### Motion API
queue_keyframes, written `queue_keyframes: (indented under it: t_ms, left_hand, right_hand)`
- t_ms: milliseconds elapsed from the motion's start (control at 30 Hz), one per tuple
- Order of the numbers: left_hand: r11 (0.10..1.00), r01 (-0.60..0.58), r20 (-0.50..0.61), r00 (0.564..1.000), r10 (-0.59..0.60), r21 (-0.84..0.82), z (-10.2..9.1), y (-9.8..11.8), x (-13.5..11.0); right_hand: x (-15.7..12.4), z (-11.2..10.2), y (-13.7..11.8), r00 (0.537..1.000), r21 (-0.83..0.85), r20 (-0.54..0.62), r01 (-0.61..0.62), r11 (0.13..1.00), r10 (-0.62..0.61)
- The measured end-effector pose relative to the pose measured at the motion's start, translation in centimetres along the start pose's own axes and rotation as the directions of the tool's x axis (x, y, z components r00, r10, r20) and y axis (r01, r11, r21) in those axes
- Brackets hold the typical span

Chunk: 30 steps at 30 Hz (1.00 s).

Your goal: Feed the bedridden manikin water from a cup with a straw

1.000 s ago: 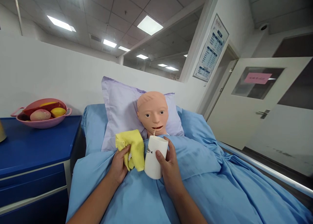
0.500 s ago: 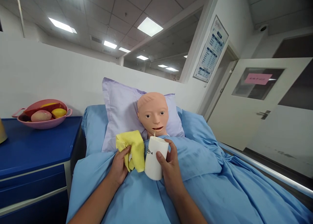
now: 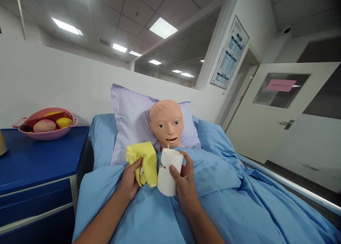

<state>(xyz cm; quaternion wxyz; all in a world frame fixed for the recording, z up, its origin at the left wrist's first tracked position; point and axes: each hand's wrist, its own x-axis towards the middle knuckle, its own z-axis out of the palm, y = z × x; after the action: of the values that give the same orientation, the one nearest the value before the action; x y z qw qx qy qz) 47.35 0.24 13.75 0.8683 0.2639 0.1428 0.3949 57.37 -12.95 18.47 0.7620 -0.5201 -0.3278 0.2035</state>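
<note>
1. So, in the head view, the left hand [image 3: 130, 181] pinches a yellow cloth [image 3: 145, 162], thumb on top, fingers curled; it looks soft and limp, easy to gather anywhere.
2. Just beside it, the right hand [image 3: 186, 185] wraps the white cup [image 3: 167, 178], half-closed, thumb across the side.
3. The cup tilts above the blue quilt [image 3: 149, 215], straw [image 3: 168, 145] slanting up by the manikin's mouth [image 3: 172, 139]; probably smooth, its fill unseen, best gripped round the middle.
</note>
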Motion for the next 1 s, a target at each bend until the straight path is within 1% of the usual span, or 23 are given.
queue_keyframes:
  t_ms: [300, 467, 633, 733, 833, 1000]
  left_hand:
    - [1.000, -0.014, 0.004, 1.000, 0.014, 0.004, 0.03, 0.00, -0.17]
    - [1.000, -0.002, 0.000, 1.000, 0.002, 0.006, -0.07, -0.01, -0.13]
    - [1.000, -0.009, -0.005, 1.000, 0.009, 0.005, -0.07, -0.04, -0.13]
    - [1.000, -0.001, 0.005, 1.000, 0.001, 0.002, -0.07, -0.02, -0.13]
    - [1.000, -0.002, 0.007, 1.000, 0.002, 0.002, -0.11, -0.03, -0.03]
    - [1.000, -0.006, 0.017, 1.000, 0.005, 0.006, -0.16, -0.10, 0.12]
  right_hand:
    - [0.19, -0.07, 0.45, 1.000, 0.016, -0.016, -0.012, 1.000, 0.012]
    - [0.51, -0.40, 0.97, 1.000, -0.022, 0.004, 0.022, 1.000, -0.022]
    - [0.23, -0.24, 0.51, 1.000, -0.032, 0.009, 0.026, 0.999, -0.026]
    - [0.17, -0.14, 0.22, 0.999, -0.020, 0.045, 0.023, 1.000, -0.022]
    - [0.28, -0.23, 0.16, 0.994, -0.014, 0.106, 0.024, 1.000, -0.022]
    - [0.36, -0.41, 0.12, 0.986, -0.039, 0.166, 0.014, 0.999, -0.007]
